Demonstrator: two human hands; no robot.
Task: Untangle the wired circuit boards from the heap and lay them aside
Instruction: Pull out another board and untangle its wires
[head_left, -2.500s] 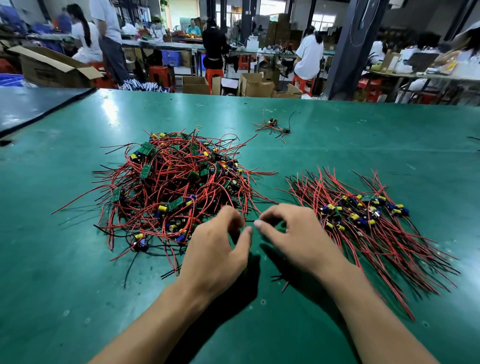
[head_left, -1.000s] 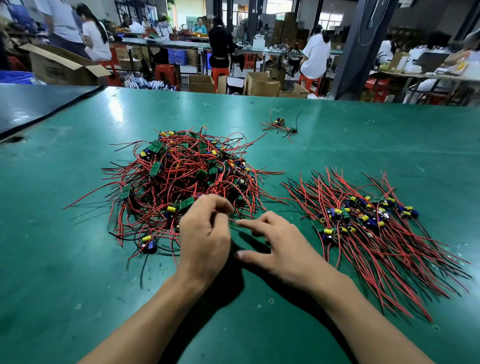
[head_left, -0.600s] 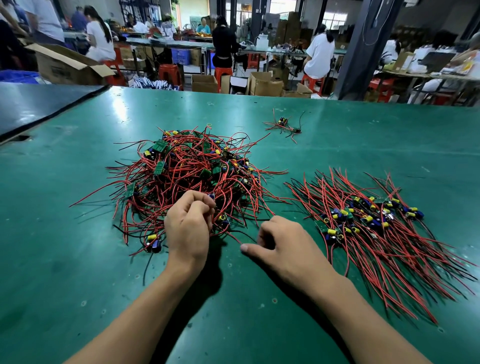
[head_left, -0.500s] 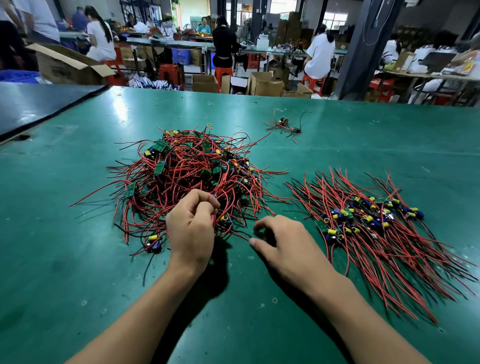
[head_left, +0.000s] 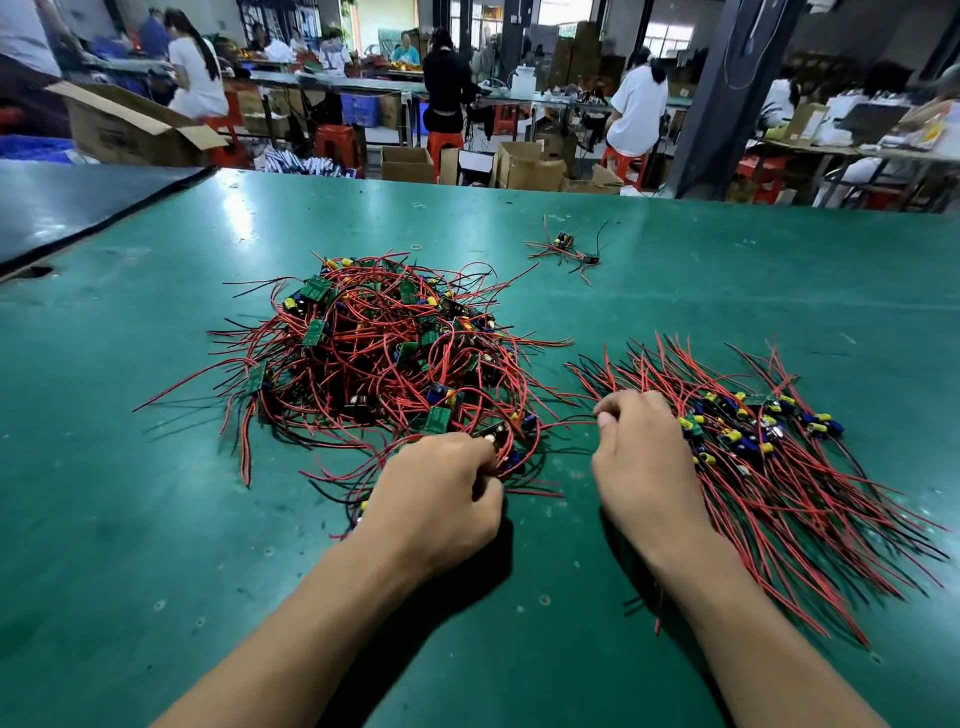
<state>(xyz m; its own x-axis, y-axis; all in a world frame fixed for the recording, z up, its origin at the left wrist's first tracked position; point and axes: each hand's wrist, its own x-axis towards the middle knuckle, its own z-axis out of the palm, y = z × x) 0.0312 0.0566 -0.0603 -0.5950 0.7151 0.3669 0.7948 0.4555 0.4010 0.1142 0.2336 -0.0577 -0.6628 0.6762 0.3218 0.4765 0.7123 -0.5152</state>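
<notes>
At the heap's (head_left: 384, 358) near edge, the left hand (head_left: 436, 499) pinches a board; the right hand (head_left: 641, 457) pinches its red wire (head_left: 569, 425) beside the sorted pile (head_left: 779, 467)

This is a factory floor for electronics assembly. A wide green tabletop (head_left: 156, 467) carries a heap (head_left: 384, 358) of small circuit boards with red and black wires just beyond the fingers (head_left: 483, 457), and a sorted pile (head_left: 769, 467) of the same boards to their right. Far beyond the fingers, long benches (head_left: 322, 85) run across the room, with workers (head_left: 636, 101) seated at them on red stools (head_left: 621, 161). Open cardboard boxes (head_left: 524, 166) stand on the floor between the benches and the tabletop, a larger box (head_left: 124, 130) sits far to the left, and blue crates (head_left: 358, 109) sit under the benches. A dark pillar (head_left: 722, 98) rises at the far right.
</notes>
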